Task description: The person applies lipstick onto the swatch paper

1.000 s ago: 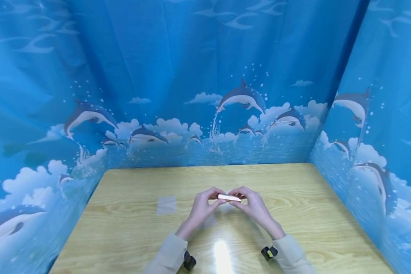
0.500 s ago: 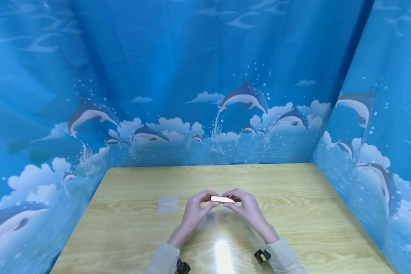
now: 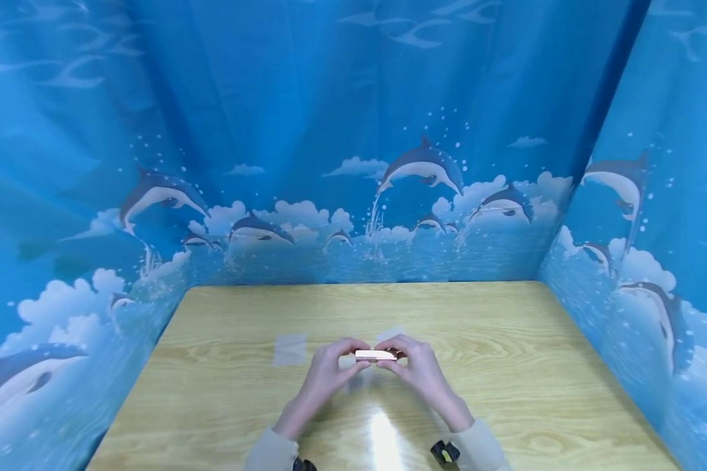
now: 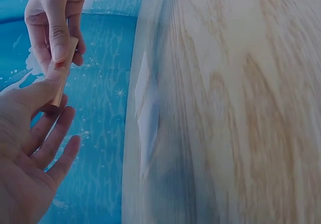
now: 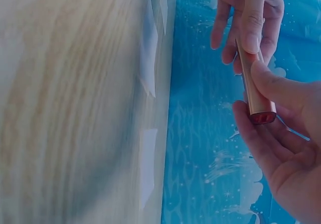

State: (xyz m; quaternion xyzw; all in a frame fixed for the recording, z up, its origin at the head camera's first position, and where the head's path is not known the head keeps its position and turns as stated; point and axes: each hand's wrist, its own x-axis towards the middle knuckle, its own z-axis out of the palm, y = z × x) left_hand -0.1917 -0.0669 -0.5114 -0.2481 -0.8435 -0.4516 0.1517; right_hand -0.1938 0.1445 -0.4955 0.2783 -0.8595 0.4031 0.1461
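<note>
A slim, shiny rose-gold tube (image 3: 374, 355) (image 5: 255, 93) is held level between both hands above the table. Its dark red end cap (image 5: 263, 118) faces the camera in the right wrist view. My left hand (image 3: 324, 377) pinches one end between thumb and fingers. At the other end, my right hand (image 3: 419, 371) holds it the same way, thumb lying along the top (image 5: 268, 81). The thumbs sit close together on the tube in both wrist views. In the left wrist view, the lower fingers of the left hand (image 4: 22, 153) are spread loosely.
The wooden table (image 3: 230, 392) carries several pale, flat rectangular patches, one left of the hands (image 3: 290, 350) and another just behind them (image 3: 391, 334). A blue dolphin-print curtain (image 3: 306, 131) encloses the back and sides. Black wrist devices (image 3: 445, 451) sit at the cuffs.
Both hands, with the tube between them, have moved left and nearer to the body. The two-handed grip stays much the same.
</note>
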